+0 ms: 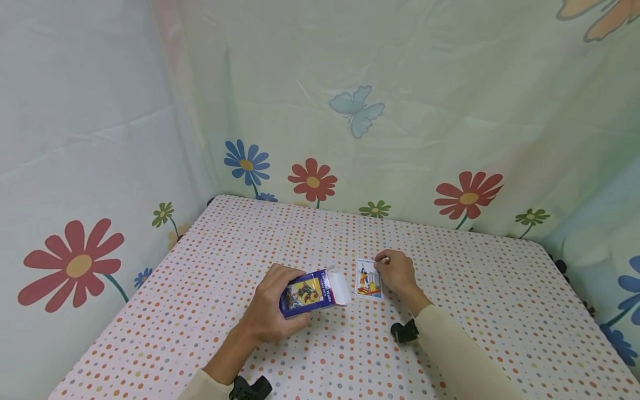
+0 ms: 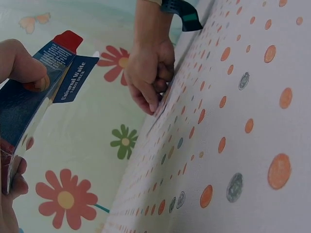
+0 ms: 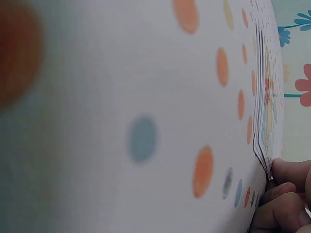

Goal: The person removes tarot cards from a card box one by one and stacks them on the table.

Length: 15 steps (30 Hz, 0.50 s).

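My left hand [image 1: 270,305] grips a blue tarot deck box [image 1: 306,293], thumb on one side and fingers on the other. The box is tilted above the table, its white end flap [image 1: 340,288] open toward the right. In the left wrist view, the lettered flap [image 2: 75,80] stands out from the box mouth. A thin stack of cards [image 1: 368,279] lies face up right of the box, the top one brightly illustrated. My right hand [image 1: 398,272] pinches the stack's right edge. In the right wrist view, that corner of the cards [image 3: 262,97] bends up slightly between thumb and fingers.
A dotted cloth [image 1: 300,239] covers the table. Behind and beside it hang curtains [image 1: 425,111] printed with flowers and butterflies. Dark straps [image 1: 404,331] with small devices sit at both wrists.
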### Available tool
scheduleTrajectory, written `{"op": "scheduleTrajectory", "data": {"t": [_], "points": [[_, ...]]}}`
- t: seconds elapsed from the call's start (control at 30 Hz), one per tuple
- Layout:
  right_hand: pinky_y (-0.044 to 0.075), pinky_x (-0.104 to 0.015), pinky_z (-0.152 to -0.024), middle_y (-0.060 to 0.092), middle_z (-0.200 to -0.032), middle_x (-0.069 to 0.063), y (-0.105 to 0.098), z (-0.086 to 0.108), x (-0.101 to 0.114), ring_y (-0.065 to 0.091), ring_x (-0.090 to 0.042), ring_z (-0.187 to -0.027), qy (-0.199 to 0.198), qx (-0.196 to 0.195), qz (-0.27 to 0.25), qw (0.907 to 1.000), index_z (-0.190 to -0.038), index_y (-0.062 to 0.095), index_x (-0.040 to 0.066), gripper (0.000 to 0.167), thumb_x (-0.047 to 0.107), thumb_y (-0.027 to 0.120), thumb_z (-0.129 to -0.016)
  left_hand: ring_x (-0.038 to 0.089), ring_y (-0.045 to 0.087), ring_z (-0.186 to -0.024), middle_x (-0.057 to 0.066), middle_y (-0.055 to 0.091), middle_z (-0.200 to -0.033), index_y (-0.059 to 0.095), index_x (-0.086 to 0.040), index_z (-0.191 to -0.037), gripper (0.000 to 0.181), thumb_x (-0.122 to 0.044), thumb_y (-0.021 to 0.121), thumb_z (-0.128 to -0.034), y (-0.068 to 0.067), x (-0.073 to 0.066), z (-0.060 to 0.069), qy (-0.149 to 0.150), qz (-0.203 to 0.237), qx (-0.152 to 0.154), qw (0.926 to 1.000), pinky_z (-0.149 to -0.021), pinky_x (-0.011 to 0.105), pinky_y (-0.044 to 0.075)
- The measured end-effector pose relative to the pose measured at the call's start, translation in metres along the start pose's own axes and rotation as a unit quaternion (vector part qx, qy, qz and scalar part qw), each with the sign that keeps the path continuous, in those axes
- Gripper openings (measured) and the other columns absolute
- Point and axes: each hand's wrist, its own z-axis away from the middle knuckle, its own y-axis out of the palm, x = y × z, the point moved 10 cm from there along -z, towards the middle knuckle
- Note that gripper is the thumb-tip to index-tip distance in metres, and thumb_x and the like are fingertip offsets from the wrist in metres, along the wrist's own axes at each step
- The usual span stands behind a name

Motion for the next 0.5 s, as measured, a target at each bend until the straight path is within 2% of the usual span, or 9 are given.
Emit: {"op": "scheduleTrajectory", "data": {"t": [0.13, 0.3, 0.5], "points": [[0.041, -0.031, -0.057, 0.066, -0.088, -0.013, -0.0005, 0.001, -0.0006, 0.057, -0.024, -0.071, 0.004, 0.002, -0.014, 0.9999, -0.11, 0.07, 0.004, 0.018, 0.014, 0.063, -0.097, 0.012, 0.052, -0.098, -0.002, 0.062, -0.115, 0.061, -0.009, -0.128, 0.068, -0.025, 0.081, -0.0647, -0.0006, 0.0002, 0.0, -0.001, 0.001, -0.002, 1.0, -0.077, 0.028, 0.051], [0.043, -0.027, -0.05, 0.065, -0.094, -0.015, -0.0044, 0.0032, -0.0044, 0.057, -0.022, -0.069, 0.035, 0.004, -0.058, 0.9977, -0.119, 0.067, 0.005, 0.025, 0.02, 0.061, -0.099, 0.011, 0.052, -0.097, -0.002, 0.062, -0.114, 0.061, -0.01, -0.127, 0.067, -0.027, 0.08, -0.0651, -0.0006, 0.0004, 0.0005, -0.004, -0.001, -0.002, 1.0, -0.077, 0.027, 0.051], [0.042, -0.027, -0.051, 0.061, -0.092, -0.014, -0.0092, 0.0075, -0.0041, 0.051, -0.019, -0.066, 0.047, 0.008, -0.091, 0.9947, -0.121, 0.065, 0.003, 0.029, 0.021, 0.059, -0.1, 0.012, 0.052, -0.096, -0.002, 0.062, -0.113, 0.061, -0.01, -0.127, 0.067, -0.028, 0.08, -0.0654, -0.0004, -0.0002, 0.0003, -0.003, -0.003, -0.002, 1.0, -0.076, 0.027, 0.051]]}}
